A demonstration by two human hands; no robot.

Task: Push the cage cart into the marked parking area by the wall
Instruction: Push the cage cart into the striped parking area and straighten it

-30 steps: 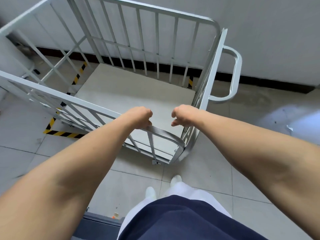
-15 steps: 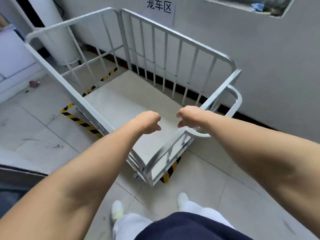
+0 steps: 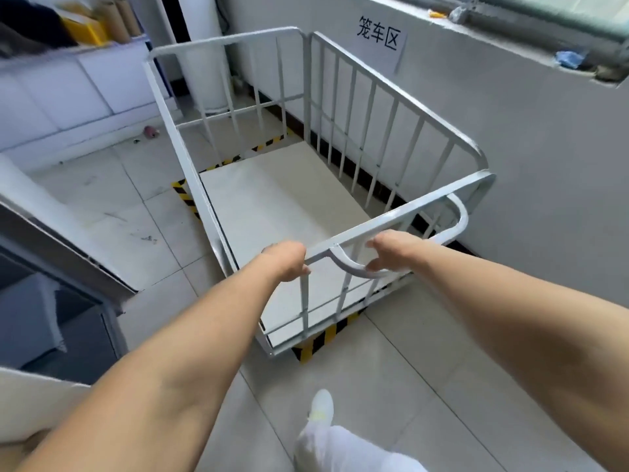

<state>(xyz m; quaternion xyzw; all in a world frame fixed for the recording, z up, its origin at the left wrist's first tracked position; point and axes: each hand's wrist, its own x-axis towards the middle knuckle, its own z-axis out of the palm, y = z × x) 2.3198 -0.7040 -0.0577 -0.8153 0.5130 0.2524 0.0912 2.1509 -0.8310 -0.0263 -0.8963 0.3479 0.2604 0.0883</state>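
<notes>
Our left hand (image 3: 286, 258) was closed on the cart's top rail (image 3: 391, 221), and our right hand (image 3: 391, 250) curled around the looped handle (image 3: 456, 216); half a second before, both hovered loosely. The cart (image 3: 272, 206) had swung square to the wall (image 3: 510, 137), inside the striped floor tape (image 3: 323, 338). The wall sign (image 3: 377, 35) read "笼车区".

Head-worn camera looks steeply down, close over cage cart (image 3: 306, 206).
</notes>
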